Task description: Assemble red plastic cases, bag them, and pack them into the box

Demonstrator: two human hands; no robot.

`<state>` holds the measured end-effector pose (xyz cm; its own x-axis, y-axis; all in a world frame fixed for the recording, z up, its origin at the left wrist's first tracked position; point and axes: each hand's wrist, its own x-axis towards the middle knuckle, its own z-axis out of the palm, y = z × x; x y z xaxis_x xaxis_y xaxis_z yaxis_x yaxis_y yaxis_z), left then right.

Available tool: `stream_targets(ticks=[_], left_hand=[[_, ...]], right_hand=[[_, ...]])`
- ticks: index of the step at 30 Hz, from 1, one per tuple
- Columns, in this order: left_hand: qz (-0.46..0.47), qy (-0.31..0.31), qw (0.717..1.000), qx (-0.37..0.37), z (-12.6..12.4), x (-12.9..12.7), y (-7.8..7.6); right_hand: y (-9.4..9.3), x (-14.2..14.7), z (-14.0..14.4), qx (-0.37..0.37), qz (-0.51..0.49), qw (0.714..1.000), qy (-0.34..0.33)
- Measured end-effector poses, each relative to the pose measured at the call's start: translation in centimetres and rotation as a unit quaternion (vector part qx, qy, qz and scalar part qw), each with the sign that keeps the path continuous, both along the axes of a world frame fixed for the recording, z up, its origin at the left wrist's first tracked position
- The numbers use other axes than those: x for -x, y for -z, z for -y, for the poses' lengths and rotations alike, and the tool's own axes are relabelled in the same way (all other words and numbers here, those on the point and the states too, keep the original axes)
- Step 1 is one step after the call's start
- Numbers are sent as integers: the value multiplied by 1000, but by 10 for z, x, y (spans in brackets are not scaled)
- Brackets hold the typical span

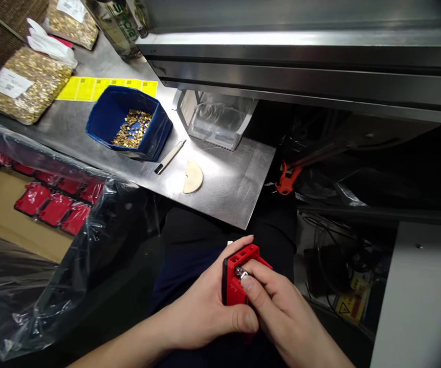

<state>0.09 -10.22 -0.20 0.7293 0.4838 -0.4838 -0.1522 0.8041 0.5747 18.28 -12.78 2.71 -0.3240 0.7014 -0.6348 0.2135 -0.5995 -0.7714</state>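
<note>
My left hand (208,301) wraps round a red plastic housing (236,291) with a black edge, held above my lap. Its thumb presses across the lower part of the housing. My right hand (278,301) pinches a small shiny metal part (241,273) between thumb and forefinger. That part sits against the open face of the housing, near its upper end; how deep it goes in is hidden by the fingertips. Part of the housing's far side is covered by my right hand.
On the metal bench (228,189) stand a blue bin (101,117) of small brass pieces and a grey bin (220,138). A white-handled tool (170,156) and a cream half-disc (193,177) lie near its edge. Red parts (55,207) fill a lined carton at left. An orange air gun (287,179) hangs right.
</note>
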Motion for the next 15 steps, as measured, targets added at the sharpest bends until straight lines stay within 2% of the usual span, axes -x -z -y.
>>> stream_targets(ticks=[5, 9, 15], left_hand=[[-7, -1, 1000, -6, 1, 0, 1], [0, 0, 1000, 11, 2, 0, 2], [-1, -3, 1000, 25, 3, 1, 1]], right_hand=[[3, 2, 2, -6, 12, 1000, 13], [3, 4, 4, 47, -1, 999, 18], [-12, -3, 5, 64, 17, 997, 31]])
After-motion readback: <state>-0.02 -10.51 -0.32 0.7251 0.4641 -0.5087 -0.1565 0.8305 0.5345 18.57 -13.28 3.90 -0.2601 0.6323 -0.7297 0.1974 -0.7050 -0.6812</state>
